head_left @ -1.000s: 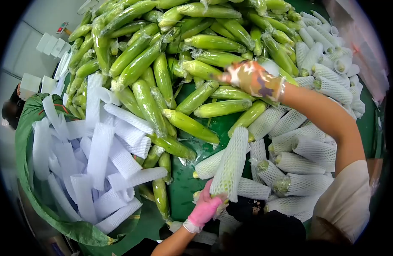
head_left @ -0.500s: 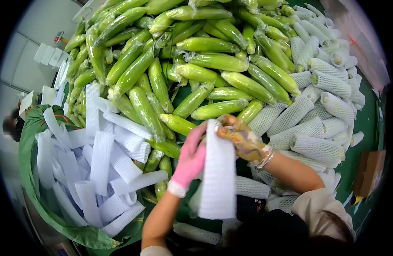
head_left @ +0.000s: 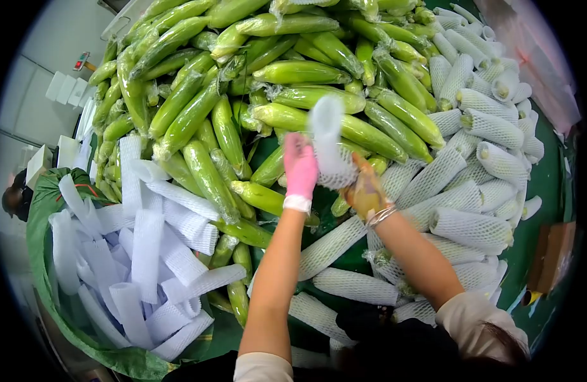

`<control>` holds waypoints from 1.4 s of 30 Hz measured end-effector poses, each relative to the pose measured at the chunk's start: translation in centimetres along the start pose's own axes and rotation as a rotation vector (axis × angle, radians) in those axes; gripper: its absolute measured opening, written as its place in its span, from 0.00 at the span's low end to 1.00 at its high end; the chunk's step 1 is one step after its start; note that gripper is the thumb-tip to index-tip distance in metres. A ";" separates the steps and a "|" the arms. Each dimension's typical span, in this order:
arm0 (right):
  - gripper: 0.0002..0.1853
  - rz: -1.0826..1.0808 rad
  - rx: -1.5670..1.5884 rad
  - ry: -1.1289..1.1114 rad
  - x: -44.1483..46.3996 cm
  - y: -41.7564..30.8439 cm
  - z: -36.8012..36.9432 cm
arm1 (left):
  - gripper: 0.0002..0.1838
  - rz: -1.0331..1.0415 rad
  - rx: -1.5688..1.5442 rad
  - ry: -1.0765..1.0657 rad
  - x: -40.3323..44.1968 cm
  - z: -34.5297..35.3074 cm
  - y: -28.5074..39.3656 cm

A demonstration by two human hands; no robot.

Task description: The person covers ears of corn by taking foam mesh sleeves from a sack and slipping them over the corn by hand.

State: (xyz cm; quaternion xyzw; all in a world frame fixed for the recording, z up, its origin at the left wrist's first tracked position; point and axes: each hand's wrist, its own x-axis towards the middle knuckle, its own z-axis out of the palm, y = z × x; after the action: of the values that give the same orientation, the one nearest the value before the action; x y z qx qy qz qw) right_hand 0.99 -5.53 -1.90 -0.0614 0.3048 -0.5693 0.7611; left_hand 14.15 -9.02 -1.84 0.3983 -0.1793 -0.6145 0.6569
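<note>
My left hand [head_left: 300, 167], in a pink glove, is closed at the left side of a white foam net sleeve [head_left: 327, 130]. My right hand [head_left: 365, 190], in a stained patterned glove, grips the lower right end of the same sleeve, which is blurred and partly stretched at its bottom. What the sleeve holds is hidden. Plastic-wrapped green corn cobs [head_left: 306, 73] are piled just beyond both hands. Cobs in foam net sleeves [head_left: 355, 286] lie below and to the right of them.
A green sack [head_left: 42, 254] at the left holds loose white foam sleeves [head_left: 147, 248]. More sleeved cobs [head_left: 491, 127] are heaped at the right. A brown box [head_left: 551, 254] stands at the right edge. Part of another person [head_left: 14, 194] shows at the far left.
Both hands have moved up and away from my body with the foam sleeve, which hung down between them and now points upward. A sleeved cob now lies below my hands.
</note>
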 end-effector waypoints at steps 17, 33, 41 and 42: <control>0.11 -0.304 -0.515 0.024 -10.0 1.1 2.6 | 0.20 -0.712 0.799 -0.142 -9.1 -0.7 8.6; 0.13 -0.333 -0.101 0.136 12.8 7.3 -0.3 | 0.11 0.573 0.955 0.343 2.1 -3.7 0.6; 0.15 -0.148 -1.216 -0.241 3.9 2.8 3.1 | 0.15 -0.030 1.740 0.127 -2.8 -4.5 5.1; 0.19 0.075 -1.039 -0.194 1.1 2.0 4.8 | 0.18 0.011 1.651 -0.092 -4.7 -5.4 4.5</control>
State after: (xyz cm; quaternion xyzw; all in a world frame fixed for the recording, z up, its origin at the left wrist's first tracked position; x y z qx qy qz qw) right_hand 5.44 -7.06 0.66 -0.4718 0.4769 -0.3075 0.6749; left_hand 20.23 -3.27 -0.65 0.7262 -0.6018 -0.2976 0.1478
